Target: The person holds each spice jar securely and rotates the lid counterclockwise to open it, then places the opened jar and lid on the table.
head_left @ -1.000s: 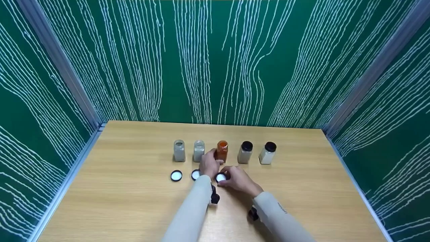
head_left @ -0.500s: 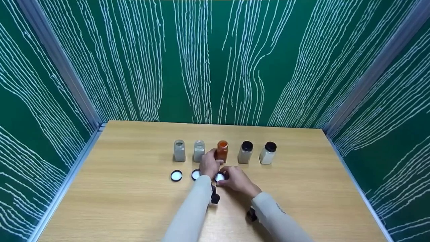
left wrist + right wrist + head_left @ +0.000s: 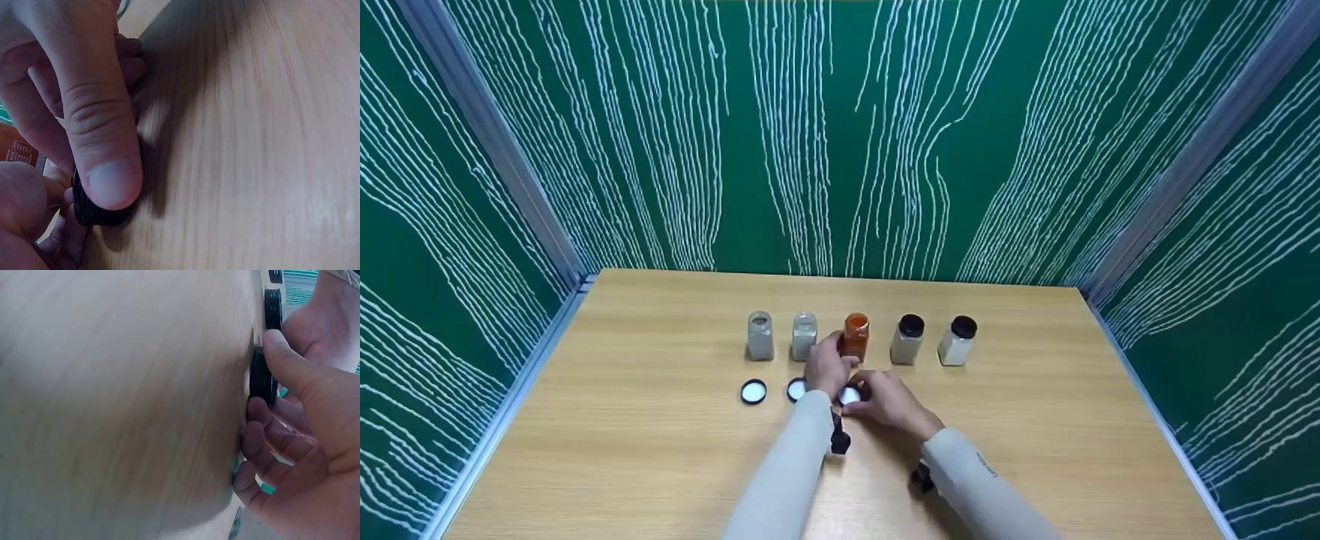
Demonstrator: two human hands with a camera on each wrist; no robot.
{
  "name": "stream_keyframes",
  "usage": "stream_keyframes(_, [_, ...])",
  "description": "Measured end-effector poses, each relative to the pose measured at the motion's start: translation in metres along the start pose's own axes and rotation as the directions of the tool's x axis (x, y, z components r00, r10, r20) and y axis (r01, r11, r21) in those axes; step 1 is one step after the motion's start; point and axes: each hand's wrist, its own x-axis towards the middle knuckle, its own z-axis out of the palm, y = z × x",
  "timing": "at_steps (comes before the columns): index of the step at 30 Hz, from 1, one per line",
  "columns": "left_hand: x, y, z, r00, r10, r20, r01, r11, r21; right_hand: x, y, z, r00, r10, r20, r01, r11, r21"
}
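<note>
Landmark: the orange jar point(image 3: 856, 343), upright and uncapped on the worktop point(image 3: 660, 450). From my remote station I see the left hand point(image 3: 826, 366) at its left side, grasping it, fingers along the flank and thumb across the lower front. The right hand point(image 3: 889, 399) is in front of the orange jar, slightly to the right, pinching the held lid point(image 3: 849, 395) between thumb and fingers. That lid sits between both hands, just in front of the orange jar, white inner face up; I cannot tell whether it touches the worktop.

Count: two hands, five jars in one row, five black lids (three off, two on). Besides the held lid, I log the middle lid point(image 3: 795, 389), in front and left of the orange jar, partly covered by the left arm, and the outer lid point(image 3: 754, 391), farther left; both white face up.

Containers: the orange jar shows orange through its mouth and walls; fill level I cannot read. To its left, the near-left jar point(image 3: 804, 340) and far-left jar point(image 3: 760, 341) are uncapped, both pale grey inside. To its right, the near-right jar point(image 3: 906, 348) is capped, with greyish-beige contents; the far-right jar point(image 3: 956, 349) is capped, with cream-white contents.
</note>
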Motion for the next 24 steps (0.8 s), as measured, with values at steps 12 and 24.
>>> stream_keyframes(12, [0.0027, 0.0000, 0.0007, 0.999, -0.033, 0.014, 0.033, 0.999, 0.000, 0.0009, 0.0004, 0.0006, 0.999, 0.037, 0.009, -0.037, 0.999, 0.002])
stream_keyframes(24, [0.0007, 0.0005, 0.0005, 1.000, -0.021, 0.001, 0.021, 1.000, 0.012, -0.0007, -0.0011, -0.0011, 1.000, 0.027, 0.012, -0.027, 1.000, -0.008])
